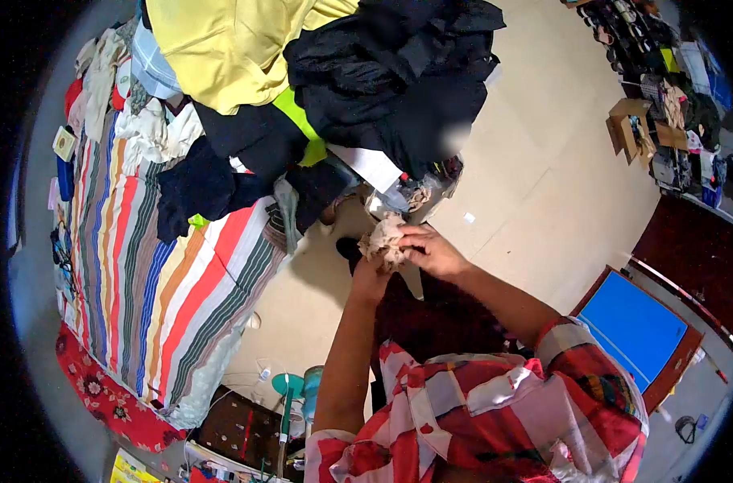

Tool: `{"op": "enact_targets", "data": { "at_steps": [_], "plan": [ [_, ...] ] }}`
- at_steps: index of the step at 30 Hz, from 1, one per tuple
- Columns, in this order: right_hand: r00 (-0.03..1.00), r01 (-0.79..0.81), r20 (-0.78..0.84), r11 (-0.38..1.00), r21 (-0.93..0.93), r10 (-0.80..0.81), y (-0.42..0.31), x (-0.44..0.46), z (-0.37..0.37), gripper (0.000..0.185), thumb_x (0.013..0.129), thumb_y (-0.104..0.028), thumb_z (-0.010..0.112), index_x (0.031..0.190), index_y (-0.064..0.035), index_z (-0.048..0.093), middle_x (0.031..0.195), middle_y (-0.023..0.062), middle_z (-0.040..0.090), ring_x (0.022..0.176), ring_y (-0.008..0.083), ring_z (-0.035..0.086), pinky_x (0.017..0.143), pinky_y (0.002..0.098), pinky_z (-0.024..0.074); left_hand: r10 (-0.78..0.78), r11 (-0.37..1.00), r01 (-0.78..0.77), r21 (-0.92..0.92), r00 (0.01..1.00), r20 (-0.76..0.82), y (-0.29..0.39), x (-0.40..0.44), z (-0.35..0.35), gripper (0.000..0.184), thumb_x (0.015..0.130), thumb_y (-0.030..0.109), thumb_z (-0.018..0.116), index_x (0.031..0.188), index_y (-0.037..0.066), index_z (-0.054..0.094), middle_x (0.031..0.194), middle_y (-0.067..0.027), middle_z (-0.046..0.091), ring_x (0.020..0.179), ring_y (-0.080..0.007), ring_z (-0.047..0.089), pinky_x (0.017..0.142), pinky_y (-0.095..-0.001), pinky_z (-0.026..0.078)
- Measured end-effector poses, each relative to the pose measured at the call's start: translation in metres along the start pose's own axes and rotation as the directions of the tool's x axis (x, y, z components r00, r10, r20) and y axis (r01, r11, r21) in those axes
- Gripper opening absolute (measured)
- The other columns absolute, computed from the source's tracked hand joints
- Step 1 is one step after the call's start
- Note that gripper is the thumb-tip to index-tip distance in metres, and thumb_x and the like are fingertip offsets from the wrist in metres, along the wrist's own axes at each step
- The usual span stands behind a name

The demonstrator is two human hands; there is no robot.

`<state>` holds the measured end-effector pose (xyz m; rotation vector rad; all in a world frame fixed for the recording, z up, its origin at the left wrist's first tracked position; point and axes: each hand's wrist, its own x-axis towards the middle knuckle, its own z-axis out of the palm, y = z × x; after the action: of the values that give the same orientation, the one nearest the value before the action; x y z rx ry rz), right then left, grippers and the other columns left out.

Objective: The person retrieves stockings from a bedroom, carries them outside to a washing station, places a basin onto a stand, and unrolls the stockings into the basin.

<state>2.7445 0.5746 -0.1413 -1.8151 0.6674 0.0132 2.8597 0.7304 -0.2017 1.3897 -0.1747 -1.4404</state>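
A crumpled beige and brown patterned cloth [383, 238] is bunched up in front of my body, between both hands. My left hand [371, 278] grips it from below, its fingers mostly hidden behind the folds. From the right side, my right hand [433, 251] pinches the upper edge of the cloth with thumb and fingers. Just beyond the cloth stands an open carton [445, 191] with clear plastic and beige pieces inside. A sheet of white paper [372, 167] lies at the carton's far left edge.
Black garments [391, 72] and a yellow garment [221, 48] are heaped ahead. To the left is a bed with a striped sheet [181, 322]. A cardboard box [627, 129] and shoe-like items line the far right, above a blue-topped table [634, 326].
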Motion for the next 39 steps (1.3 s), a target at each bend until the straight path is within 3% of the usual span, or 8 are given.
{"op": "enact_targets", "data": {
  "at_steps": [3, 5, 10, 13, 15, 27, 35, 39],
  "plan": [
    [0.999, 0.043, -0.004, 0.997, -0.061, -0.043, -0.014, -0.003, 0.013, 0.023, 0.077, -0.009, 0.058, 0.097, 0.0002, 0.061, 0.120, 0.0130, 0.052, 0.114, 0.0287, 0.046, 0.097, 0.0365, 0.0364, -0.146, 0.904, 0.175, -0.389, 0.984, 0.101, -0.002, 0.004, -0.002, 0.028, 0.086, 0.012, 0.055, 0.113, 0.006, 0.050, 0.111, -0.0075, 0.054, 0.101, -0.0209, 0.053, 0.088, -0.0343, 0.045],
    [0.989, 0.141, 0.055, 0.985, -0.104, -0.136, -0.020, -0.001, 0.016, 0.019, 0.076, -0.007, 0.056, 0.093, 0.0014, 0.061, 0.119, 0.0134, 0.052, 0.112, 0.0299, 0.047, 0.095, 0.0371, 0.0380, -0.303, 0.499, 0.325, -0.803, 0.934, 0.189, 0.013, 0.005, 0.002, 0.029, 0.086, 0.016, 0.056, 0.112, 0.005, 0.050, 0.106, -0.0072, 0.056, 0.096, -0.0189, 0.055, 0.083, -0.0311, 0.048],
    [0.970, -0.206, 0.161, 0.970, 0.131, 0.185, -0.003, 0.011, 0.006, 0.014, 0.079, -0.010, 0.050, 0.084, -0.0110, 0.063, 0.096, 0.0104, 0.060, 0.091, 0.0275, 0.059, 0.080, 0.0340, 0.0472, -0.346, 0.716, 0.289, -0.635, 0.938, 0.037, 0.033, 0.007, 0.010, 0.028, 0.083, 0.013, 0.057, 0.109, 0.003, 0.053, 0.097, -0.0056, 0.060, 0.084, -0.0165, 0.060, 0.069, -0.0267, 0.051],
    [0.973, -0.167, -0.202, 0.939, -0.301, 0.108, 0.019, 0.035, -0.009, 0.020, 0.071, 0.002, 0.049, 0.082, -0.0088, 0.062, 0.091, 0.0104, 0.060, 0.088, 0.0313, 0.055, 0.079, 0.0364, 0.0446, -0.362, 0.754, 0.288, -0.591, 0.932, -0.007, 0.036, 0.010, 0.010, 0.029, 0.083, 0.012, 0.057, 0.110, 0.002, 0.052, 0.098, -0.0067, 0.060, 0.086, -0.0177, 0.061, 0.070, -0.0282, 0.052],
    [0.958, -0.173, 0.016, 0.620, -0.765, 0.288, 0.056, 0.048, -0.007, 0.026, 0.073, -0.010, 0.051, 0.095, -0.0137, 0.064, 0.102, 0.0068, 0.061, 0.104, 0.0288, 0.047, 0.090, 0.0363, 0.0351, -0.334, 0.764, 0.291, -0.576, 0.942, 0.033, 0.035, 0.011, 0.008, 0.030, 0.083, 0.012, 0.056, 0.111, 0.001, 0.052, 0.099, -0.0074, 0.060, 0.088, -0.0186, 0.061, 0.072, -0.0294, 0.052],
    [0.763, -0.145, 0.235, 0.514, -0.846, 0.602, 0.075, 0.081, -0.001, 0.030, 0.087, -0.021, 0.042, 0.103, -0.0091, 0.064, 0.117, 0.0077, 0.056, 0.117, 0.0255, 0.043, 0.097, 0.0380, 0.0280, -0.356, 0.710, 0.293, -0.641, 0.934, 0.032, 0.026, -0.004, -0.009, 0.028, 0.085, 0.013, 0.052, 0.110, 0.001, 0.052, 0.100, -0.0096, 0.060, 0.089, -0.0194, 0.062, 0.070, -0.0289, 0.054],
    [0.998, 0.053, 0.039, 0.996, -0.074, -0.050, -0.007, 0.002, -0.023, 0.036, 0.091, -0.031, 0.046, 0.109, -0.0019, 0.058, 0.108, 0.0150, 0.058, 0.105, 0.0293, 0.049, 0.097, 0.0403, 0.0333, -0.114, 0.558, 0.173, -0.812, 0.985, 0.132, 0.071, -0.007, 0.014, 0.032, 0.083, 0.013, 0.049, 0.113, 0.003, 0.049, 0.101, -0.0090, 0.058, 0.087, -0.0204, 0.060, 0.071, -0.0349, 0.053],
    [0.940, 0.257, 0.269, 0.954, -0.154, -0.210, -0.021, -0.009, 0.005, 0.031, 0.087, -0.027, 0.050, 0.100, -0.0015, 0.060, 0.108, 0.0146, 0.058, 0.111, 0.0312, 0.046, 0.096, 0.0393, 0.0354, -0.101, 0.607, 0.207, -0.767, 0.978, 0.183, 0.066, -0.005, 0.017, 0.037, 0.078, 0.016, 0.053, 0.114, 0.007, 0.049, 0.098, -0.0077, 0.059, 0.089, -0.0196, 0.060, 0.076, -0.0355, 0.052]
  ]
}}
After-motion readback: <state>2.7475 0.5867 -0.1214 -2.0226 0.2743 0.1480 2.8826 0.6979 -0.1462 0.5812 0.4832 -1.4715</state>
